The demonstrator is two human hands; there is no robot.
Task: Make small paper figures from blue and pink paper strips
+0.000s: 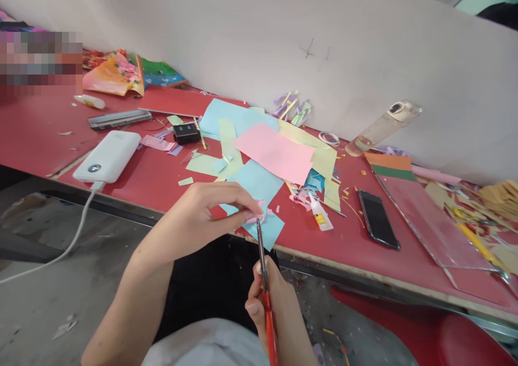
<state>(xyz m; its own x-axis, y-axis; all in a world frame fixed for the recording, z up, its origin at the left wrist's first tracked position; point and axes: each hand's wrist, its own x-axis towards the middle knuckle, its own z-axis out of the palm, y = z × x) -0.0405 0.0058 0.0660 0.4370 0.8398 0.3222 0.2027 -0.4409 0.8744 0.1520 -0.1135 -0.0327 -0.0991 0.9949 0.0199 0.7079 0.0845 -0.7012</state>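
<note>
My left hand point(214, 207) reaches over the table's front edge, thumb and fingertips pinched on a small pink piece of paper point(254, 219). My right hand point(277, 296) is wrapped round scissors point(265, 279) with a red handle, seen edge-on. Their dark metal tips point up and touch or nearly touch the pink piece; I cannot tell which. Under the fingertips lies light blue paper point(274, 231) at the table's edge. A larger pink sheet point(275, 150) rests behind on blue and pale green papers. Right of my hands lies a small white glue bottle point(321, 215) near pink scraps.
On the red table point(162, 185) are a white power bank point(108, 158) with a cable, a small black box point(186, 133), a phone point(378, 220) and a leaning clear bottle point(384, 128). A plastic folder point(437, 220) and yellow cutter point(477, 244) lie right. A wall stands behind.
</note>
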